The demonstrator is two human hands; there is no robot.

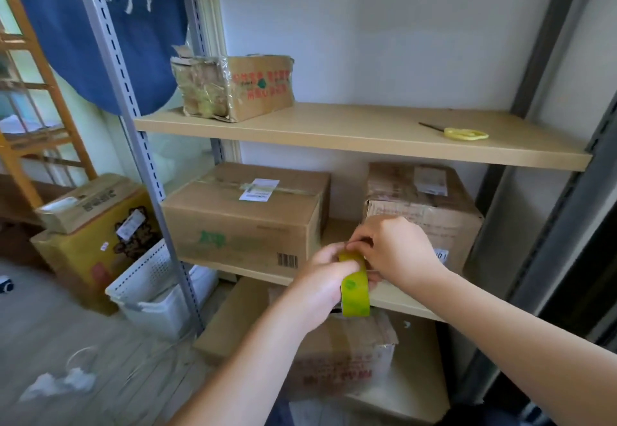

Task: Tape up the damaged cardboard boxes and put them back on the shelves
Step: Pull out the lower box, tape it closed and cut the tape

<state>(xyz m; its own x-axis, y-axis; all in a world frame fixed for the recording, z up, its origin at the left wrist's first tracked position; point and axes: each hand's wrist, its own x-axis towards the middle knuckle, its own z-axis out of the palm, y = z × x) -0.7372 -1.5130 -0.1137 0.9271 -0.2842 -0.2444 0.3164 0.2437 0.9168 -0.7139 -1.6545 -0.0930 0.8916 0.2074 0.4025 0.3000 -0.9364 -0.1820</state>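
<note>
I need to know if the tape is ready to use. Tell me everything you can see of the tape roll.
The tape roll is a ring of clear, yellow-green packing tape with green print on its core. It is held on edge in the air before the middle shelf. The left hand grips it from the left, while the right hand pinches at its top edge, seemingly picking at the tape end. No pulled strip shows.

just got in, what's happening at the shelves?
A person stands at the shelf unit, holding a tape roll in the left hand while the right hand picks at its top edge, probably looking for the tape end. No tape is pulled out yet. Scissors lie on the top shelf beside a wrapped box. Two boxes sit on the middle shelf, and another box sits below the hands.
</note>
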